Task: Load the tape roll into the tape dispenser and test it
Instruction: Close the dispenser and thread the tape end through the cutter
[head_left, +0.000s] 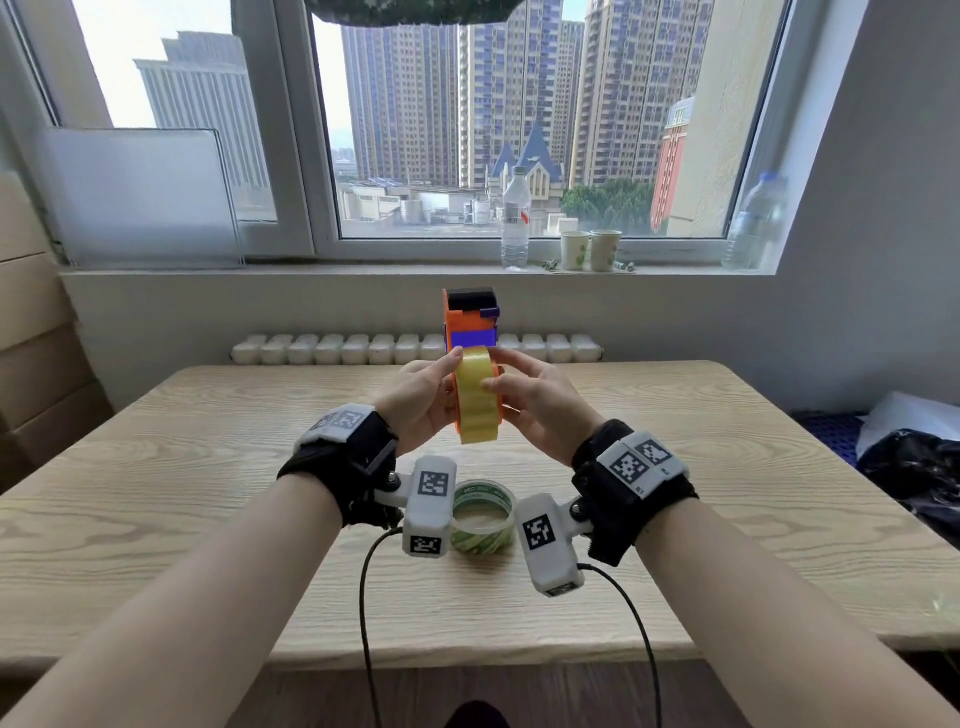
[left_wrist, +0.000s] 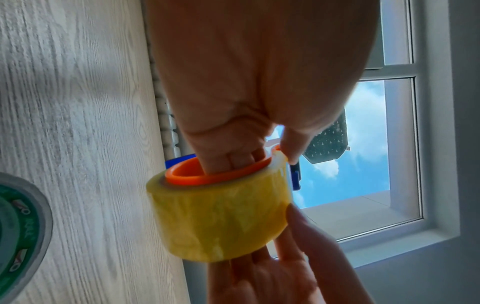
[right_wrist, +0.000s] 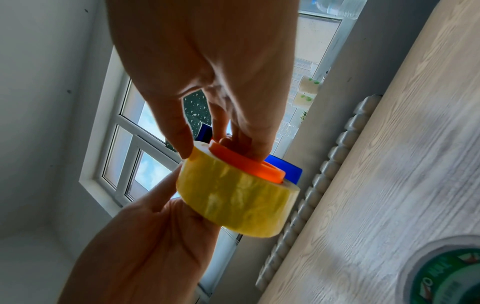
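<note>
An orange tape dispenser with blue and black parts is held upright above the table, with a yellow tape roll on its orange hub. My left hand grips from the left: its fingers reach into the hub and its thumb lies on the roll's rim. My right hand grips from the right, thumb across the roll's outer face and fingers on the hub flange. The dispenser's handle is hidden behind the hands.
A second, clear tape roll with a green core lies flat on the wooden table under my wrists. A water bottle and two paper cups stand on the windowsill. A black bag sits at the right.
</note>
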